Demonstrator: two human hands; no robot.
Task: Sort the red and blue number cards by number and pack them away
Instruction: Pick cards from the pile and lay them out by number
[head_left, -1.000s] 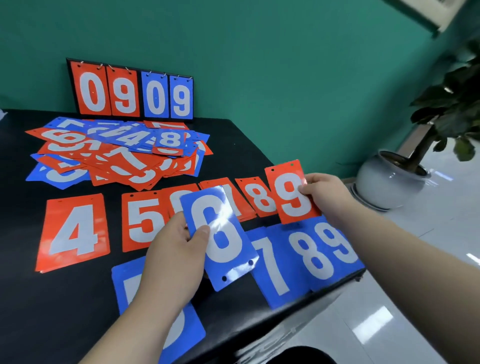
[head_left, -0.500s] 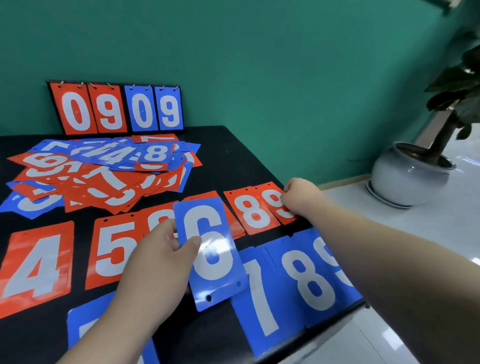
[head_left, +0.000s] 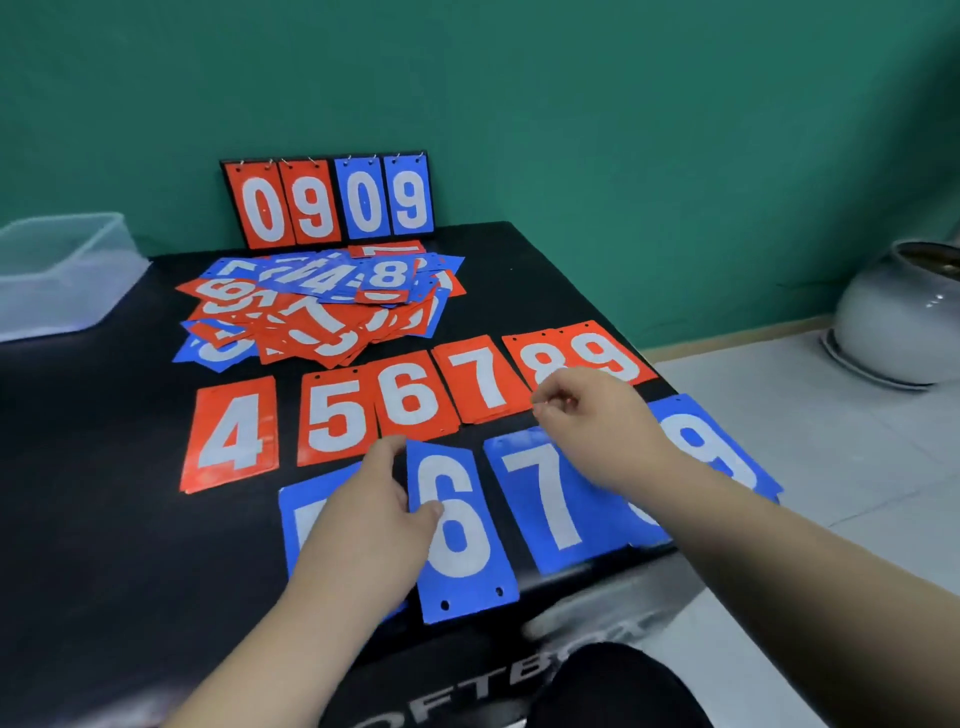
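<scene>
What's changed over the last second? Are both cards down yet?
The left hand brought the blue number 6 card down into the blue row, beside the blue number 7 card; its thumb still rests on it. The right hand laid the red number 9 card at the red row's right end, let go and drew back, fingers curled. The loose card pile stayed put.
</scene>
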